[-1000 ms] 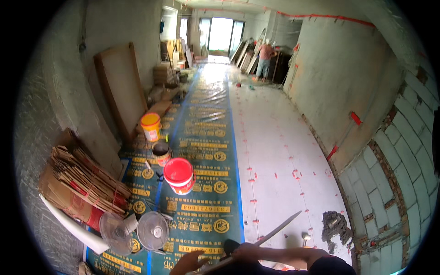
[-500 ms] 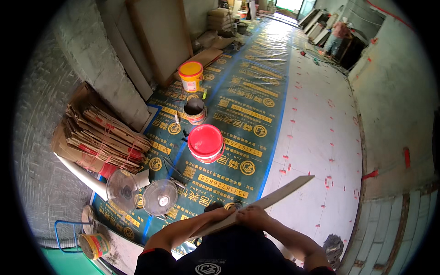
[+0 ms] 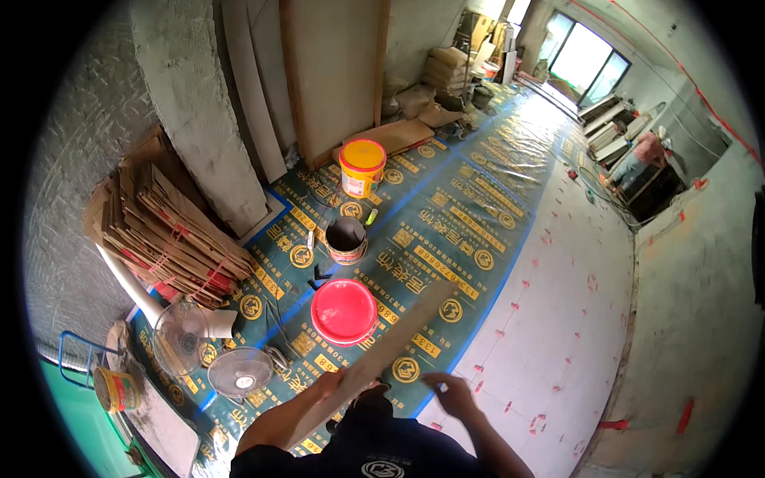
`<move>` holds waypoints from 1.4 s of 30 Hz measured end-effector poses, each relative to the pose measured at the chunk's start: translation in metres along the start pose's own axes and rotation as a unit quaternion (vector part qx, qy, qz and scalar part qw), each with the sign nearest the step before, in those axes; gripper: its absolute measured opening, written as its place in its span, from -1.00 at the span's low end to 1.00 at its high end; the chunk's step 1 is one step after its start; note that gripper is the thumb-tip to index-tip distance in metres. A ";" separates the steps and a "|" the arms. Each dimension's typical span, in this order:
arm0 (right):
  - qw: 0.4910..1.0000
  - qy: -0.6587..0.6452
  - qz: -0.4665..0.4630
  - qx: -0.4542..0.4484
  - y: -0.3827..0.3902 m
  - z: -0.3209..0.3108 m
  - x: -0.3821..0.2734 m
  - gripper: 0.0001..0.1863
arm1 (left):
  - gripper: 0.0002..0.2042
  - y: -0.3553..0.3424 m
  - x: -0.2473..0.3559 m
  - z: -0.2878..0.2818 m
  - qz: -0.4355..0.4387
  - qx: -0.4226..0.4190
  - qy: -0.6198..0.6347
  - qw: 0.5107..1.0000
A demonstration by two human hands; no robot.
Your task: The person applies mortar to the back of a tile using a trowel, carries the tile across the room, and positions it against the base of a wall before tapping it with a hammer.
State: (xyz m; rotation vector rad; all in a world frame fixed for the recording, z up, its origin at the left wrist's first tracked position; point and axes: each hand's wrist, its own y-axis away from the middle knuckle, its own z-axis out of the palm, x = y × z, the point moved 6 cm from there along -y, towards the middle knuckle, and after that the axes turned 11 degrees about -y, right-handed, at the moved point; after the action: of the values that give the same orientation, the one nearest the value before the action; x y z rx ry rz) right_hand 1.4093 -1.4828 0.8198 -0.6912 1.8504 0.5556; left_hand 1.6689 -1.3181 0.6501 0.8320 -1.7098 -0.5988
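A long, narrow grey strip, which looks like cut tile or board, slants up and to the right in front of me. My left hand is closed on its left edge, near the lower end. My right hand is off the strip, to its right, over the border between the green floor sheet and the pale tiles. Its fingers are loosely bent, and I see nothing in them. Just beyond the strip stands a bucket with a red lid.
Beyond are an open bucket and a yellow-lidded bucket. Left lie a fan head, a clear fan guard and flattened cardboard. Red clips dot the pale tiles. A person bends at the far right.
My right hand has let go of the strip and moved right. The strip now points more steeply away from me, in my left hand alone. My view has tilted up and shifted.
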 end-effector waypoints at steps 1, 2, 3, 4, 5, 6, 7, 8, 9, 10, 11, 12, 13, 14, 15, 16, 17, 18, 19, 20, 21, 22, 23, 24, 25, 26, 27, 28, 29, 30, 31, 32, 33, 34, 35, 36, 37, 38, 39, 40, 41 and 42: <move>0.997 -0.038 0.060 0.041 -0.005 -0.029 0.043 -0.81 | -0.22 -0.018 -0.015 -0.010 -0.024 0.022 -0.012 0.999; 0.987 -0.072 0.116 0.080 -0.010 -0.063 0.093 -0.81 | -0.20 -0.046 -0.034 -0.019 -0.045 0.047 -0.022 0.998; 0.987 0.038 0.126 0.092 0.000 -0.103 0.153 -0.79 | -0.19 -0.070 -0.037 -0.020 -0.062 0.066 -0.033 0.995; 0.973 0.151 0.137 0.107 0.020 -0.146 0.213 -0.78 | -0.19 -0.085 -0.021 -0.024 -0.105 0.074 -0.017 0.992; 0.887 -0.114 0.380 0.238 0.064 -0.178 0.284 -0.83 | -0.19 -0.088 0.001 -0.035 -0.154 0.080 -0.002 0.985; 0.879 0.018 0.441 0.183 0.110 -0.211 0.330 -0.76 | -0.18 -0.090 0.012 -0.035 -0.205 0.081 0.014 0.975; 0.837 0.346 0.419 -0.056 0.143 -0.222 0.358 -0.67 | -0.15 -0.108 -0.015 -0.037 -0.160 0.139 0.017 0.977; 0.746 0.478 0.407 -0.224 0.172 -0.226 0.377 -0.56 | -0.12 -0.124 -0.040 -0.039 -0.116 0.201 0.019 0.973; 0.678 0.517 0.446 -0.272 0.218 -0.251 0.382 -0.45 | -0.09 -0.122 0.035 -0.041 -0.127 0.220 0.087 0.963; 0.672 0.522 0.436 -0.293 0.210 -0.255 0.381 -0.46 | -0.10 -0.132 0.003 -0.051 -0.183 0.286 0.013 0.940; 0.697 0.497 0.442 -0.269 0.185 -0.264 0.388 -0.48 | -0.11 -0.136 -0.029 -0.054 -0.220 0.297 0.001 0.929; 0.702 0.495 0.447 -0.250 0.167 -0.286 0.384 -0.50 | -0.12 -0.145 -0.026 -0.046 -0.245 0.284 -0.009 0.927; 0.708 0.494 0.443 -0.243 0.144 -0.301 0.386 -0.51 | -0.13 -0.150 -0.010 -0.042 -0.234 0.291 -0.014 0.927; 0.712 0.504 0.423 -0.245 0.111 -0.315 0.394 -0.53 | -0.14 -0.152 0.005 -0.043 -0.225 0.304 -0.020 0.925; 0.716 0.521 0.392 -0.251 0.070 -0.330 0.405 -0.54 | -0.16 -0.156 0.001 -0.040 -0.282 0.301 0.016 0.911; 0.714 0.541 0.362 -0.259 0.030 -0.348 0.414 -0.56 | -0.17 -0.158 0.005 -0.030 -0.306 0.313 0.031 0.898; 0.709 0.565 0.329 -0.264 -0.015 -0.367 0.425 -0.57 | -0.18 -0.160 0.013 -0.028 -0.328 0.328 0.041 0.885; 0.699 0.594 0.287 -0.278 -0.063 -0.386 0.439 -0.59 | -0.19 -0.153 0.017 -0.019 -0.356 0.339 0.054 0.869; 0.681 0.628 0.233 -0.296 -0.120 -0.407 0.454 -0.60 | -0.20 -0.145 0.023 -0.008 -0.397 0.362 0.067 0.841; 0.672 0.655 0.195 -0.284 -0.176 -0.427 0.470 -0.62 | -0.22 -0.154 0.040 -0.012 -0.407 0.350 0.069 0.841; 0.672 0.665 0.175 -0.273 -0.260 -0.477 0.484 -0.52 | -0.24 -0.157 0.037 0.019 -0.416 0.353 0.117 0.830; 0.675 0.674 0.164 -0.254 -0.334 -0.526 0.490 -0.42 | -0.25 -0.169 0.041 0.049 -0.415 0.351 0.159 0.824; 0.889 0.393 0.221 -0.077 -0.408 -0.603 0.469 -0.42 | -0.26 -0.202 0.047 0.084 -0.415 0.331 0.200 0.824; 0.889 0.402 0.202 -0.089 -0.471 -0.539 0.461 -0.61 | -0.27 -0.179 0.062 0.065 -0.441 0.378 0.183 0.793; 0.883 0.415 0.197 -0.094 -0.531 -0.478 0.409 -0.81 | -0.29 -0.163 0.077 0.041 -0.462 0.419 0.159 0.765; 0.853 0.480 0.012 -0.204 -0.600 -0.468 0.400 -0.88 | -0.29 -0.197 0.069 0.056 -0.465 0.415 0.181 0.761; 0.812 0.516 -0.126 -0.245 -0.652 -0.465 0.378 -0.83 | -0.30 -0.214 0.070 0.080 -0.470 0.407 0.203 0.757; 0.915 0.330 0.227 -0.055 -0.672 -0.401 0.345 -0.79 | -0.31 -0.196 0.071 0.078 -0.499 0.424 0.179 0.734; 0.907 0.364 0.202 -0.070 -0.709 -0.396 0.339 -0.78 | -0.32 -0.218 0.065 0.088 -0.491 0.419 0.182 0.742; 0.931 0.305 0.168 -0.110 -0.745 -0.364 0.342 -0.81 | -0.32 -0.237 0.056 0.099 -0.495 0.421 0.200 0.733; 0.948 0.244 0.139 -0.147 -0.773 -0.340 0.343 -0.81 | -0.32 -0.257 0.051 0.109 -0.497 0.422 0.217 0.726; 0.939 0.266 0.101 -0.195 -0.785 -0.295 0.332 -0.81 | -0.32 -0.268 0.049 0.117 -0.506 0.423 0.227 0.716; 0.923 0.291 0.069 -0.242 -0.778 -0.241 0.310 -0.81 | -0.34 -0.276 0.053 0.112 -0.502 0.420 0.239 0.717; 0.891 0.339 0.036 -0.299 -0.766 -0.203 0.286 -0.81 | -0.34 -0.282 0.061 0.104 -0.512 0.423 0.226 0.712; 0.854 0.380 0.001 -0.354 -0.752 -0.164 0.267 -0.80 | -0.35 -0.294 0.058 0.100 -0.513 0.426 0.246 0.704; 0.829 0.377 0.018 -0.412 -0.737 -0.128 0.259 -0.82 | -0.37 -0.312 0.048 0.099 -0.511 0.437 0.263 0.692; 0.802 0.370 0.032 -0.469 -0.726 -0.094 0.251 -0.81 | -0.38 -0.327 0.042 0.098 -0.513 0.449 0.273 0.679; 0.784 0.358 0.055 -0.505 -0.719 -0.065 0.250 -0.82 | -0.39 -0.342 0.034 0.097 -0.517 0.462 0.282 0.663; 0.766 0.344 0.078 -0.538 -0.717 -0.037 0.261 -0.82 | -0.40 -0.364 0.021 0.096 -0.519 0.476 0.290 0.648; 0.747 0.335 0.108 -0.564 -0.713 -0.021 0.269 -0.83 | -0.41 -0.382 0.009 0.094 -0.522 0.472 0.287 0.650; 0.737 0.347 0.132 -0.564 -0.716 -0.005 0.281 -0.81 | -0.42 -0.401 -0.008 0.090 -0.525 0.467 0.285 0.652; 0.727 0.360 0.155 -0.564 -0.723 0.013 0.299 -0.80 | -0.42 -0.422 -0.027 0.089 -0.527 0.463 0.284 0.653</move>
State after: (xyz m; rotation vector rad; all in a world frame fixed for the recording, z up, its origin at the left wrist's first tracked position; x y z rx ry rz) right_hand 1.8238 -2.0604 0.4939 -1.5646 2.2194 1.9462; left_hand 1.6856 -1.5631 0.2943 2.5186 -0.6718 -0.0491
